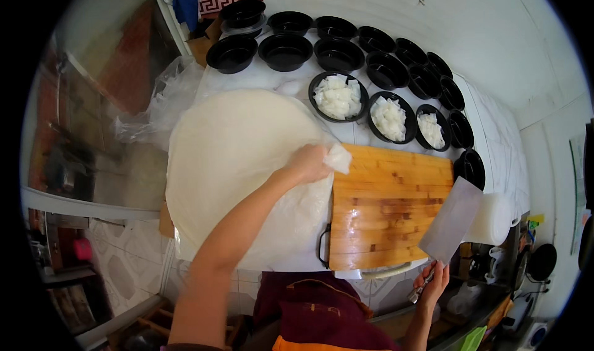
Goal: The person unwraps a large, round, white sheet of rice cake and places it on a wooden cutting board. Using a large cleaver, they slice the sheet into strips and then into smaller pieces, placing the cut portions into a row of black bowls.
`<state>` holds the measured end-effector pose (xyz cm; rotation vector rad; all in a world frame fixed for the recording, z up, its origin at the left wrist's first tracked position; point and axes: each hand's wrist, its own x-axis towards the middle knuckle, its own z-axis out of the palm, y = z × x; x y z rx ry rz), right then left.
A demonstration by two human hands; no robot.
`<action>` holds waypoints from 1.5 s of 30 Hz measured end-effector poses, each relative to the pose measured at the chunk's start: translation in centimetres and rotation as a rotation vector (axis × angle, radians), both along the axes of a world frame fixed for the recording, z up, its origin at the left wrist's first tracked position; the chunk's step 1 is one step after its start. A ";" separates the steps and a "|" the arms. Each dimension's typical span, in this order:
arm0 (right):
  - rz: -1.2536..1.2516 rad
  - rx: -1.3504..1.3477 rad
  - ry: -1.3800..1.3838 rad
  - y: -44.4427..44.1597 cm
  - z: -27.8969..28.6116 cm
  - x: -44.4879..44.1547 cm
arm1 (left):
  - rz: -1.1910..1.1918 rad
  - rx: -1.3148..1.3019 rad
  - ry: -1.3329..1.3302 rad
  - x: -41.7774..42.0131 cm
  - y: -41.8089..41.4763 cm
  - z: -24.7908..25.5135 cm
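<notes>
My left hand [310,163] is closed on a crumpled white piece [338,158], which looks like thin sheet or cloth, at the right edge of a large round stack of pale, thin sheets [227,151]. My right hand [431,283] grips the handle of a broad cleaver [451,221], its blade raised past the right edge of a wooden cutting board [390,202]. Cut white strips fill three black plastic bowls, one behind the board [337,119], another beside it [394,140] and a third farther right [448,135].
Several black bowls [285,53] line the table's back and curve down its right side. A plastic bag [174,93] lies at the left edge. White round lids or containers [489,219] stand right of the cleaver. The board's black handle [323,246] faces the stack.
</notes>
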<state>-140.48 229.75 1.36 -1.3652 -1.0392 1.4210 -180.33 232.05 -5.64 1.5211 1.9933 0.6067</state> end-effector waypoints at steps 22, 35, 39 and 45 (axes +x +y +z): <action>0.295 -0.011 0.224 5.1 -3.7 8.4 | 0.323 0.853 -1.053 5.1 -27.0 34.7; 0.224 0.047 0.072 4.2 -1.8 15.3 | 0.063 0.779 -1.057 18.0 -6.3 32.1; 0.125 0.124 -0.031 3.3 -0.3 17.1 | 0.243 0.850 -0.939 18.1 -2.2 25.2; 0.202 0.166 -0.171 3.1 0.8 14.4 | 1.028 0.816 -1.344 15.4 -6.1 1.2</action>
